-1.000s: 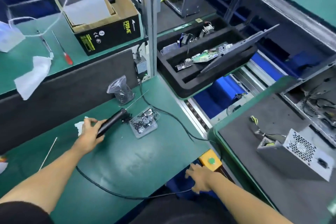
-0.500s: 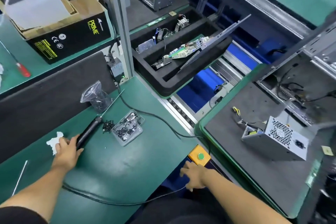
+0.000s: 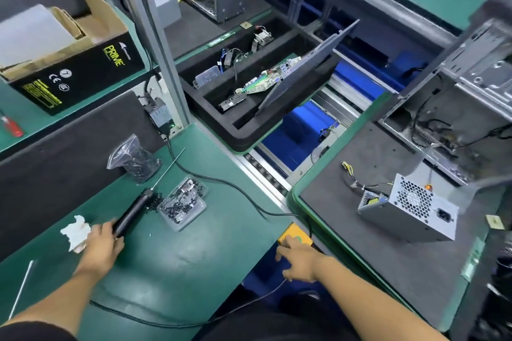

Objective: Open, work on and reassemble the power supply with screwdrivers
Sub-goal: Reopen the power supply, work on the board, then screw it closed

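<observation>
The silver power supply [image 3: 410, 207] lies on a grey mat at the right, its cable bundle trailing off to the left, in front of an open computer case [image 3: 457, 97]. Neither hand is near it. A black electric screwdriver [image 3: 130, 213] lies on the green bench with its long bit pointing up and to the right. My left hand [image 3: 99, 246] holds its rear end between fingers and thumb. My right hand [image 3: 299, 260] rests on a yellow button box [image 3: 293, 231], its fingers over the green button.
A clear tray of screws [image 3: 184, 205] and a bag of screws [image 3: 135, 158] sit beside the screwdriver, with a crumpled tissue [image 3: 76, 232] at the left. A black foam tray [image 3: 241, 135] holding a circuit board hangs over the conveyor. A cardboard box [image 3: 69, 58] and a red screwdriver [image 3: 11, 127] are on the shelf.
My left hand has slid back from the screwdriver's middle to its rear end, and the tool now lies flat on the bench. My right hand stays at the button box.
</observation>
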{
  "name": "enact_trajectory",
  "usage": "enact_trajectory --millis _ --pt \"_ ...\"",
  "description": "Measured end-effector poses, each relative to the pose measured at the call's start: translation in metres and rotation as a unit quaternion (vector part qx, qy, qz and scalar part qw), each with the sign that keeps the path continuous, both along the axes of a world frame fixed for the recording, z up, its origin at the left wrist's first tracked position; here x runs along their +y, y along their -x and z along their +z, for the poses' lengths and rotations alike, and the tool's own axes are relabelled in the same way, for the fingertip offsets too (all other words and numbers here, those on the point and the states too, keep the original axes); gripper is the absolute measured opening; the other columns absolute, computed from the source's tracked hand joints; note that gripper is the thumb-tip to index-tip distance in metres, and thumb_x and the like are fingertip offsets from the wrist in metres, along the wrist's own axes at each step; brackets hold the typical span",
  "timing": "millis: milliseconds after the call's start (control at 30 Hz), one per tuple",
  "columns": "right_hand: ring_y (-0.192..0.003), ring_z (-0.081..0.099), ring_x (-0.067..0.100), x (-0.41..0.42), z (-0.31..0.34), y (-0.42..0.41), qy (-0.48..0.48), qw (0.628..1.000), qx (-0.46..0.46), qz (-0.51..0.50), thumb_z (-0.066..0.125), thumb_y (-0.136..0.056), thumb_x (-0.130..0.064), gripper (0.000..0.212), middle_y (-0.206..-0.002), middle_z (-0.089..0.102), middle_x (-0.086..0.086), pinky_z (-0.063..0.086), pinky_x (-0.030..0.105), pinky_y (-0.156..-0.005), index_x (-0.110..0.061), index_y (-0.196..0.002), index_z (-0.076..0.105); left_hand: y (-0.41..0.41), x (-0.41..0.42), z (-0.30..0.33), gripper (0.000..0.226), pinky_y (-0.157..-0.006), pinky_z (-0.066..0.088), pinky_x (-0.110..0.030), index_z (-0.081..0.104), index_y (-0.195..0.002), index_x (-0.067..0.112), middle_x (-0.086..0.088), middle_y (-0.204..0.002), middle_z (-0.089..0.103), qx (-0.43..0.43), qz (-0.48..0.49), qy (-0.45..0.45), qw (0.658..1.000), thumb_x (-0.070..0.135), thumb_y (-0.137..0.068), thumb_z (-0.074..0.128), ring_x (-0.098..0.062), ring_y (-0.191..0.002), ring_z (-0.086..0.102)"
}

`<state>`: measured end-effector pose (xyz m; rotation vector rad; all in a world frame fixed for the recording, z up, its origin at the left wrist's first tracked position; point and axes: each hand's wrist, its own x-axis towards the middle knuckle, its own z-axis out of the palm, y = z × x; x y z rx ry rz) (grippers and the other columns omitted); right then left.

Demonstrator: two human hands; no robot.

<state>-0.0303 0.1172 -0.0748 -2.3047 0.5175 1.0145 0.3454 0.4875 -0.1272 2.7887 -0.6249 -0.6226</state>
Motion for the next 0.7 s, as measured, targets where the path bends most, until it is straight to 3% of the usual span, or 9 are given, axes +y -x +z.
enact_trajectory --millis 100,267,367,433,533,700 --pt "-0.126 0.037 0.027 -0.003 0.0 0.002 -0.005 1.0 -0.009 0.006 0.067 -0.084 -0.033 0.05 -0.14 0.033 0.004 0.039 0.037 -0.101 -0.021 -0.13 0.053 0.002 0.005 -0.004 0.05 -0.104 0.042 -0.051 0.046 -0.14 -0.006 -0.023 -0.124 0.054 0.037 0.0 0.036 0.999 0.01 -0.097 0.066 -0.038 -0.114 0.054" --pt "-0.122 0.037 0.028 -0.002 -0.001 0.005 0.056 0.992 -0.008 0.111 0.062 -0.087 -0.038 0.054 -0.137 0.039 0.005 0.033 0.042 -0.1 -0.022 -0.137 0.049 -0.001 0.02 -0.006 0.043 -0.095 0.042 -0.041 0.048 -0.139 0.004 -0.013 -0.124 0.059 0.083 0.024 0.064 0.994 0.022 -0.102 0.061 -0.028 -0.11 0.057" --pt "-0.122 0.035 0.027 0.005 -0.006 0.007 0.053 0.987 0.016 0.149 0.06 -0.086 -0.037 0.059 -0.14 0.038 0.006 0.03 0.043 -0.102 -0.024 -0.142 0.047 -0.001 0.031 -0.012 0.042 -0.105 0.039 -0.042 0.049 -0.14 0.008 -0.011 -0.124 0.049 0.095 0.038 0.07 0.992 0.023 -0.102 0.06 -0.024 -0.114 0.048" --pt "-0.123 0.034 0.026 0.009 -0.009 0.008 0.042 0.987 0.028 0.154 0.062 -0.083 -0.036 0.062 -0.142 0.037 0.005 0.028 0.042 -0.101 -0.026 -0.142 0.048 -0.003 0.034 -0.018 0.041 -0.115 0.033 -0.046 0.053 -0.139 0.008 -0.013 -0.122 0.042 0.097 0.066 0.059 0.991 0.02 -0.101 0.062 -0.027 -0.122 0.041" --pt "-0.125 0.033 0.026 0.012 -0.012 0.008 0.037 0.987 0.033 0.154 0.065 -0.079 -0.037 0.065 -0.144 0.035 0.003 0.028 0.042 -0.101 -0.026 -0.141 0.049 -0.007 0.036 -0.023 0.041 -0.112 0.036 -0.052 0.058 -0.138 0.006 -0.019 -0.115 0.05 0.072 0.053 0.034 0.995 0.018 -0.1 0.065 -0.039 -0.12 0.043" --pt "-0.125 0.033 0.025 0.011 -0.011 0.005 0.03 0.99 0.022 0.134 0.064 -0.079 -0.037 0.061 -0.144 0.035 0.003 0.029 0.041 -0.103 -0.026 -0.138 0.05 -0.008 0.037 -0.023 0.049 -0.112 0.036 -0.054 0.052 -0.146 0.011 -0.009 -0.111 0.045 0.062 0.033 0.021 0.997 0.024 -0.1 0.063 -0.04 -0.119 0.042"
